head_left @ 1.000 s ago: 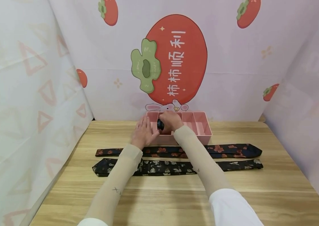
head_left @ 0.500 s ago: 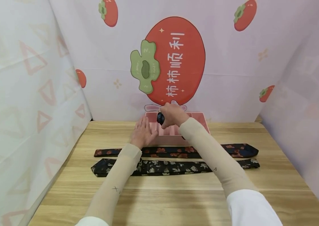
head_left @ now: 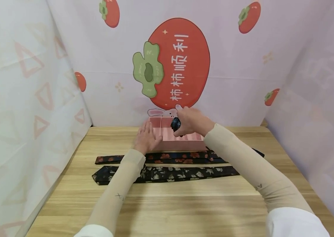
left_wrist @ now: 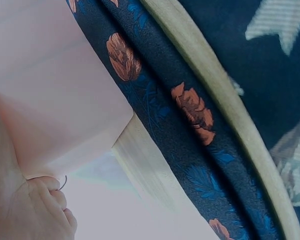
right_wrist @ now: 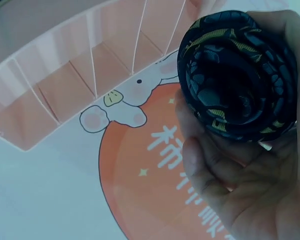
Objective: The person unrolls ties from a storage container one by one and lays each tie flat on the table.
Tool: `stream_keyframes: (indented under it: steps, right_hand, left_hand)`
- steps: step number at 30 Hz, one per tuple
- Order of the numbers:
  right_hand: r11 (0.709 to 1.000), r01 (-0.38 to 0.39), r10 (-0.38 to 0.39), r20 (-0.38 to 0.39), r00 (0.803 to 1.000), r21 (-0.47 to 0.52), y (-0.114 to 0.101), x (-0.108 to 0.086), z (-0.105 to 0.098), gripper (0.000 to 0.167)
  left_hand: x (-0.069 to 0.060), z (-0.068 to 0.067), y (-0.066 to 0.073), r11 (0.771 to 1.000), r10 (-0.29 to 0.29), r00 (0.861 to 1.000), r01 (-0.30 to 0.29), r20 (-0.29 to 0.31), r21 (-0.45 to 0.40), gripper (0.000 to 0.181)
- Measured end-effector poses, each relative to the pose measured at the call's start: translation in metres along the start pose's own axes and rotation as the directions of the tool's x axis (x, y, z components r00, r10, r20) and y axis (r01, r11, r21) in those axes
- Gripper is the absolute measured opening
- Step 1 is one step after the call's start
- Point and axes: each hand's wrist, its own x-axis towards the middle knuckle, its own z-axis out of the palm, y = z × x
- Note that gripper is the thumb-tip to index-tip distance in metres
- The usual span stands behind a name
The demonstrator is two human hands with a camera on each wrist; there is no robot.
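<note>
In the head view, my right hand [head_left: 192, 121] grips a rolled-up necktie [head_left: 175, 123] just above a pink divided box [head_left: 178, 145]. The right wrist view shows the roll's spiral end, dark with blue and yellow patterning, with my fingers [right_wrist: 210, 170] curled round it. At the box's left end lies my left hand [head_left: 146, 137], its fingers fairly straight against the side. Nearer me, a dark necktie with orange flowers [head_left: 167, 158] is laid lengthwise. Parallel to it lies a black necktie with pale flowers [head_left: 169, 173]. My forearms cover parts of both.
The box has several upright dividers, and its right part is hidden behind my right hand and forearm. It stands at the back of a wooden table [head_left: 178, 207], close to a persimmon-print cloth [head_left: 229, 92]. White cloths [head_left: 30, 131] hang at both sides.
My right hand has risen from inside the box with the rolled necktie and shifted right. My left hand remains at the box's left end. The laid-out neckties have not moved.
</note>
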Motion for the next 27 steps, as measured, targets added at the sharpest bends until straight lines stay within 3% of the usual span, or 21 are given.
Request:
stream_keyframes:
  steps: [6, 15, 19, 22, 26, 27]
  right_hand:
    - [0.998, 0.015, -0.013, -0.023, 1.000, 0.054, 0.007, -0.032, 0.002, 0.049]
    - [0.981, -0.047, 0.034, 0.071, 0.997, 0.189, 0.006, -0.081, 0.023, 0.045]
    - [0.950, -0.054, 0.040, 0.051, 0.998, 0.308, 0.002, -0.095, 0.046, 0.045]
    - [0.913, -0.070, 0.061, 0.033, 0.998, 0.401, -0.001, -0.105, 0.066, 0.062]
    - [0.880, -0.142, 0.115, 0.087, 0.990, 0.453, -0.007, -0.115, 0.089, 0.036]
    - [0.875, -0.165, 0.129, 0.110, 0.986, 0.455, -0.008, -0.117, 0.094, 0.038]
  left_hand:
    - [0.003, 0.004, 0.000, 1.000, 0.007, 1.000, -0.008, -0.017, -0.020, 0.092]
    - [0.001, 0.004, -0.003, 1.000, 0.024, 0.999, -0.025, -0.042, -0.017, 0.091]
    - [0.001, 0.004, -0.005, 1.000, 0.023, 0.998, -0.024, -0.052, -0.018, 0.091]
    - [0.002, 0.005, -0.006, 1.000, 0.018, 0.999, -0.020, -0.046, -0.025, 0.092]
    - [0.003, 0.006, -0.005, 0.999, 0.017, 0.999, -0.018, -0.034, -0.034, 0.093]
    - [0.004, 0.005, -0.005, 0.999, 0.018, 0.999, -0.019, -0.035, -0.035, 0.093]
